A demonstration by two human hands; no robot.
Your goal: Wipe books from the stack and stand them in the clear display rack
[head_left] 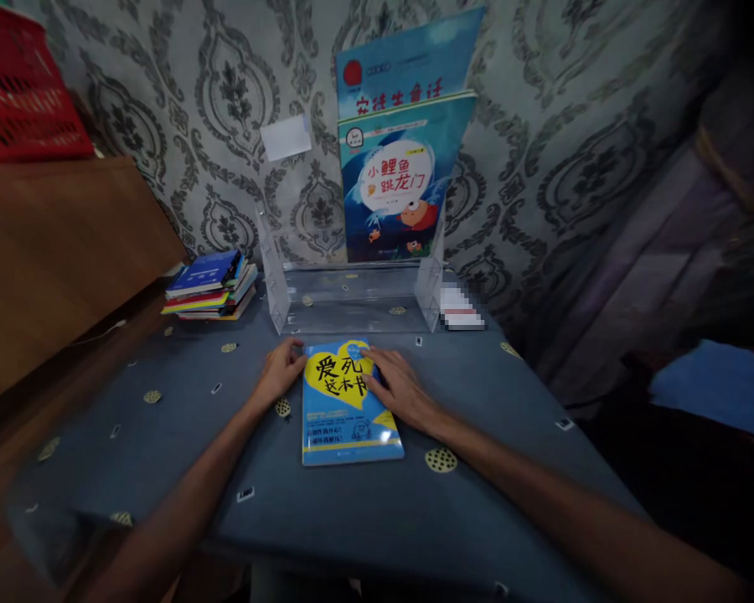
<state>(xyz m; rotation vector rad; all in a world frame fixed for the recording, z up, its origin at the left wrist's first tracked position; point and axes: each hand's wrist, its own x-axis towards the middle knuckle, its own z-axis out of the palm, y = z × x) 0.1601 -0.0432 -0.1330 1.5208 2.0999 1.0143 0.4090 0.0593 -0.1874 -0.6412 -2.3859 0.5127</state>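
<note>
A blue book with a yellow heart and black Chinese lettering lies flat on the cloth-covered table, cover up. At its upper left edge is my left hand, its fingers curled against the side of the book. My right hand grips the upper right side, with thumb and fingertips over the cover. Just behind the book stands a clear acrylic rack. Two tall picture books lean upright at its back: a teal one with an orange fish in front, a light blue one behind.
A stack of books sits at the table's back left. White paper with a pixelated patch lies right of the rack. A red basket stands on a wooden cabinet at left. Patterned wallpaper is behind; blue cloth lies at right.
</note>
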